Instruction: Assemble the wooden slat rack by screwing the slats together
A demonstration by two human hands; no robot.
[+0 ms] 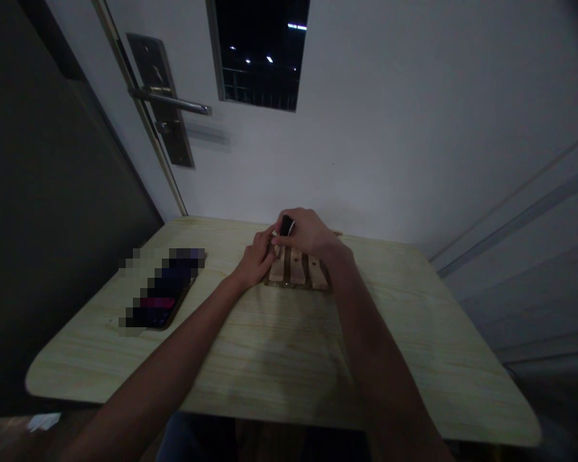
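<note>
Head view: pinching a dark piece [286, 225] in the right hand [312, 232], over a tan-and-brown banded object [297, 269] lying far on the table [260, 359]; resting the left hand [257, 260], fingers bent, at its left side, grip indiscernible; probably handling as light, stiff, best held by side edges; showing no readable writing, only blur on the phone [169, 289], left.

phone [167, 292]: on table [414, 321], left | workpiece [297, 271]: on table, right of phone | door [376, 128]: behind table
</note>
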